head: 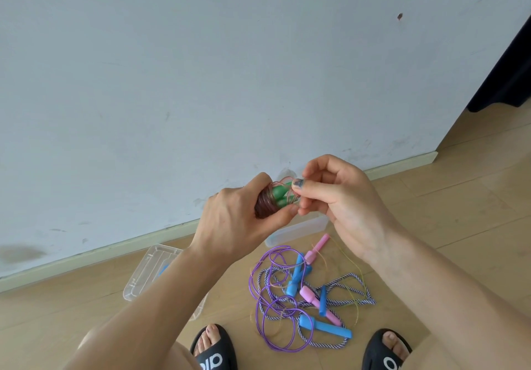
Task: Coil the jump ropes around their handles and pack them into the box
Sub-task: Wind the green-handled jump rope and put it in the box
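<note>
My left hand [238,217] grips a green-handled jump rope [280,198], its reddish cord wound in a tight coil around the two handles. My right hand [336,194] pinches the loose end loop of that cord at the handle tips. Below on the floor lies a tangled pile: a purple cord [277,309], a blue-white braided rope [352,289], blue handles [326,328] and pink handles [314,252]. A clear plastic box [298,230] stands by the wall, partly hidden behind my hands.
A clear lid or second tray [149,272] lies on the wood floor left of the pile, partly under my left forearm. My feet in black slippers [214,349] are at the bottom edge. The wall and baseboard [86,254] run close behind.
</note>
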